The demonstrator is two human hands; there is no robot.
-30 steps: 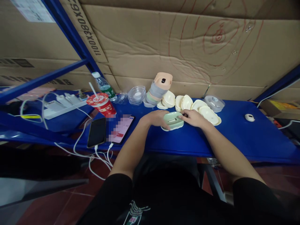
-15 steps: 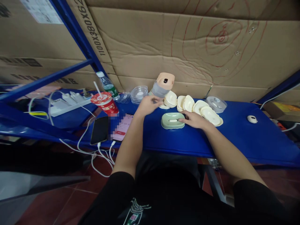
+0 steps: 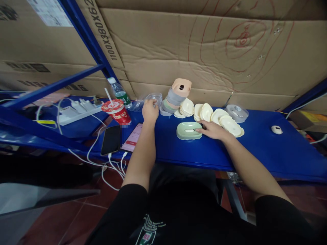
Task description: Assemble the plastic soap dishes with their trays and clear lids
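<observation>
My left hand is at the stack of clear plastic lids, its fingers curled against the rim of the top lid. At the front of the desk lies a pale green oval plastic case with a small white bar in its middle. My right hand grips the case's right end, thumb on top near the bar and fingers behind. Beside my left hand stands a tilted stack of grey, green and peach plastic shells. Several cream plastic pieces lie in overlapping piles behind the case.
On the left are a red paper cup with a straw, a water bottle, two phones with white cables and a power strip. A clear lid and a small white device lie to the right. Cardboard stands behind.
My left hand has moved left, from beside the cream pieces and the shell stack to the clear lids. My right hand stays on the green case.
</observation>
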